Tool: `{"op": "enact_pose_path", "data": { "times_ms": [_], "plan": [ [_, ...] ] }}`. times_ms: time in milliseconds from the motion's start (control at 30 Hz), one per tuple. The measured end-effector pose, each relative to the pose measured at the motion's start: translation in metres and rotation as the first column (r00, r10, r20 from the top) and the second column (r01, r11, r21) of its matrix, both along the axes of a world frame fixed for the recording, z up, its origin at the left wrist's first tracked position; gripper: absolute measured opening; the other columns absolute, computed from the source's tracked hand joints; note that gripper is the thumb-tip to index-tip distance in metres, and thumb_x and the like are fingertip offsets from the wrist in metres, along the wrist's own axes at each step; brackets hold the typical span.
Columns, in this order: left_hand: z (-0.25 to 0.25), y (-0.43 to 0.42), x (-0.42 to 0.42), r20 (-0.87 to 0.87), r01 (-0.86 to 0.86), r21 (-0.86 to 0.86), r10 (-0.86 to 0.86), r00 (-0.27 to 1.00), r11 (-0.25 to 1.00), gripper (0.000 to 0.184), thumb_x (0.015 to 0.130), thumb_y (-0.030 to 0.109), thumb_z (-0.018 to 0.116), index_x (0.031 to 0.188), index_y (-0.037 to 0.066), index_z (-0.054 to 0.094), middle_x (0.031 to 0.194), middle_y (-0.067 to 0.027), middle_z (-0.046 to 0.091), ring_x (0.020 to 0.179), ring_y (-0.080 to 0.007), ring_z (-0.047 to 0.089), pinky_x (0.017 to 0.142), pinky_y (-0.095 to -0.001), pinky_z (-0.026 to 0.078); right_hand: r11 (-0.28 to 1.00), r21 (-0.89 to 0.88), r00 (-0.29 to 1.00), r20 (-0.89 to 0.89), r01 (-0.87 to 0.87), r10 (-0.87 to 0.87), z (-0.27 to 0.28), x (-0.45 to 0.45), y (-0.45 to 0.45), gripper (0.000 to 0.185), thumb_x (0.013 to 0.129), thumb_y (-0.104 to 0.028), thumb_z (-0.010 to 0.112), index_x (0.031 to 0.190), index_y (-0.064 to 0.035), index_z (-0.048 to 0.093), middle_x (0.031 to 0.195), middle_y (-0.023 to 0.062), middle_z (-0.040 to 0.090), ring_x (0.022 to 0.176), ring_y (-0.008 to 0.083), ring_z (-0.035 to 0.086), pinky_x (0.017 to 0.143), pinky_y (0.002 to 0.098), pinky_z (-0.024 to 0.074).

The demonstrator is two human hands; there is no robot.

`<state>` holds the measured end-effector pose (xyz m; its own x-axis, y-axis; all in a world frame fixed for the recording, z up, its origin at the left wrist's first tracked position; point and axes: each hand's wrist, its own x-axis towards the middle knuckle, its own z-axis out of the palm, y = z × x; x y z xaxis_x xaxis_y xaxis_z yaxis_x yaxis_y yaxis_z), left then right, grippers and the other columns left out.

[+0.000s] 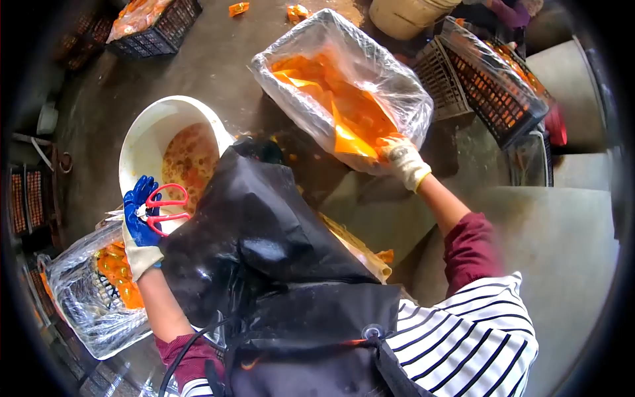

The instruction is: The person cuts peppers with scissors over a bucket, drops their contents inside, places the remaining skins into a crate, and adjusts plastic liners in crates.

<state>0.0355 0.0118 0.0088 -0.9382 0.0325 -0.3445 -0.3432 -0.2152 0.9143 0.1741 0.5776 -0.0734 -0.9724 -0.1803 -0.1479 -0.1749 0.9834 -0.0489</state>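
Observation:
My left hand [142,215], in a blue-coated glove, has red-handled scissors [167,203] lying across its palm, above the near-left rim of a white bucket [135,142]. Brownish liquid with foam shows inside the bucket. My right hand [401,157], in a pale knit glove, touches the near right end of the orange packets [350,109]. These packets lie in a crate lined with clear plastic [291,43]. The right fingertips meet the orange film, and how firmly they grip it cannot be made out.
Another plastic-lined crate [99,324] with orange packets stands at the lower left. Dark crates [489,92] are at the upper right, near a beige bucket [403,16] and another person's purple sleeve [509,13]. A filled crate [155,33] sits upper left.

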Motion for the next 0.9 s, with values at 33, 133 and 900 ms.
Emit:
{"op": "enact_pose_path", "data": {
  "times_ms": [33, 133, 900],
  "plan": [
    [-0.001, -0.002, -0.002, 0.011, -0.002, 0.009, 0.001, 1.0, 1.0, 0.046, 0.097, 0.031, 0.04, 0.131, 0.0, 0.046, 0.133, -0.0153, 0.049, 0.121, -0.027, 0.048, 0.106, -0.0381, 0.034, 0.99, -0.144, 1.0, 0.021, 0.013, -0.01, -0.006, 0.001, 0.001, 0.025, 0.076, -0.031, 0.064, 0.092, -0.0121, 0.065, 0.086, 0.01, 0.064, 0.083, 0.0281, 0.062, 0.083, 0.0378, 0.0456],
    [0.008, 0.006, -0.002, 0.045, -0.06, -0.003, 0.06, 0.997, 0.998, 0.044, 0.096, 0.029, 0.042, 0.128, 0.0, 0.049, 0.129, -0.0156, 0.052, 0.119, -0.0278, 0.05, 0.105, -0.0383, 0.036, 0.893, -0.338, 0.954, 0.145, 0.298, -0.264, -0.016, -0.013, -0.022, 0.029, 0.082, -0.028, 0.063, 0.102, -0.008, 0.06, 0.091, 0.0137, 0.063, 0.084, 0.0307, 0.06, 0.075, 0.0374, 0.0473],
    [-0.026, -0.049, -0.016, 0.056, 0.003, 0.251, -0.017, 0.998, 0.968, 0.046, 0.093, 0.037, 0.043, 0.125, 0.005, 0.053, 0.129, -0.011, 0.054, 0.122, -0.0255, 0.048, 0.107, -0.039, 0.032, 0.785, -0.609, 0.976, -0.081, 0.111, -0.201, 0.03, 0.047, -0.09, 0.01, 0.086, -0.013, 0.06, 0.087, -0.0034, 0.061, 0.074, 0.0058, 0.061, 0.067, 0.0171, 0.057, 0.063, 0.0299, 0.0462]
  ]
}}
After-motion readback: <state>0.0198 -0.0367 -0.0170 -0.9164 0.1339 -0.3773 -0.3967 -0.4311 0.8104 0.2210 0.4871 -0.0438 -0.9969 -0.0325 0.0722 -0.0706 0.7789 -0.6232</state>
